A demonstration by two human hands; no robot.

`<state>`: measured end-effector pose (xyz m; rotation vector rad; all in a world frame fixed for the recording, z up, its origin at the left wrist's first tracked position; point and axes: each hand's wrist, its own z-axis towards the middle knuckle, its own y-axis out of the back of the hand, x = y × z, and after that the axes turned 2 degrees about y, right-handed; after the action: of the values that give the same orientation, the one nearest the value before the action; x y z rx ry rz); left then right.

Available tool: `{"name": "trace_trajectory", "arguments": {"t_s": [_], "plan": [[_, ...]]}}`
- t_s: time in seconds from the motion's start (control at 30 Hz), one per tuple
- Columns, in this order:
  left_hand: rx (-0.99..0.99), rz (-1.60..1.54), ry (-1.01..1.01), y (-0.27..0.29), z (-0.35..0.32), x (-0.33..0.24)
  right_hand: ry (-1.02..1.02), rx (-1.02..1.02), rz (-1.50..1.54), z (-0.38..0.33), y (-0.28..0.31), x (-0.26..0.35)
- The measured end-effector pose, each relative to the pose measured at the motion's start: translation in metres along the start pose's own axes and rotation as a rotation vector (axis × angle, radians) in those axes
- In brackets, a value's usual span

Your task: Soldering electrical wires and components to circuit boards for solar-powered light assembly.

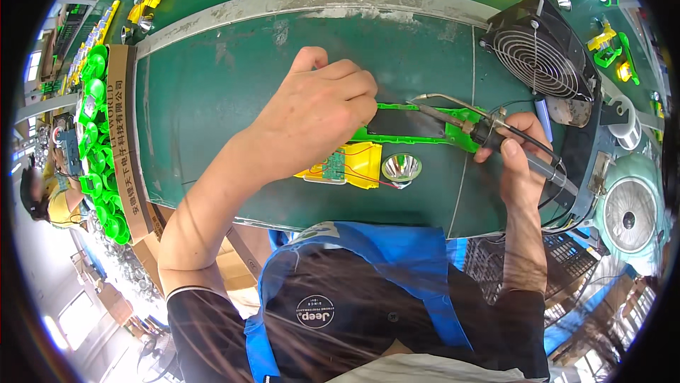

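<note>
Two hands stand apart, the left hand [326,103] curled by the left end of the green casing [464,139] between them, its grip hidden, the right hand [520,163] clasping a soldering iron [556,174] at the casing's right end, with a yellow housing [365,163] and reflector [401,167] on the casing's near side and a black fan [538,50] beyond its right end.

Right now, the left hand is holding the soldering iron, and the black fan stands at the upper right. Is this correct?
Only the side is wrong: the head view shows the right hand holding the soldering iron. The black fan does stand at the upper right.
</note>
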<state>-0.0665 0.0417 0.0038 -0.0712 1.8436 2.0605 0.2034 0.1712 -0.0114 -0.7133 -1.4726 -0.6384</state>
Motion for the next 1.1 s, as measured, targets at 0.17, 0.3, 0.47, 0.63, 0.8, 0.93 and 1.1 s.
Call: {"name": "trace_trajectory", "arguments": {"t_s": [0.17,0.3,0.47,0.63,0.8,0.93,1.1], "plan": [[0.053,0.03,0.006,0.004,0.002,-0.002,0.039,-0.011,-0.011,-0.003,0.004,0.003],[0.026,-0.003,-0.005,0.004,0.004,-0.002,0.04,-0.007,0.012,-0.004,0.008,0.0],[0.079,-0.027,-0.012,0.009,0.002,-0.001,0.02,0.012,0.018,-0.003,0.003,0.001],[-0.036,-0.165,0.087,0.024,-0.013,-0.02,0.124,-0.036,-0.109,-0.009,0.01,-0.004],[-0.155,-0.03,0.234,-0.001,-0.028,-0.051,0.191,-0.114,-0.099,0.014,-0.01,-0.007],[-0.28,0.04,0.172,-0.014,-0.034,-0.057,0.177,-0.185,-0.015,0.031,-0.041,-0.016],[-0.408,0.016,0.062,-0.022,-0.022,-0.075,0.147,-0.126,0.08,0.015,-0.079,-0.021]]}}
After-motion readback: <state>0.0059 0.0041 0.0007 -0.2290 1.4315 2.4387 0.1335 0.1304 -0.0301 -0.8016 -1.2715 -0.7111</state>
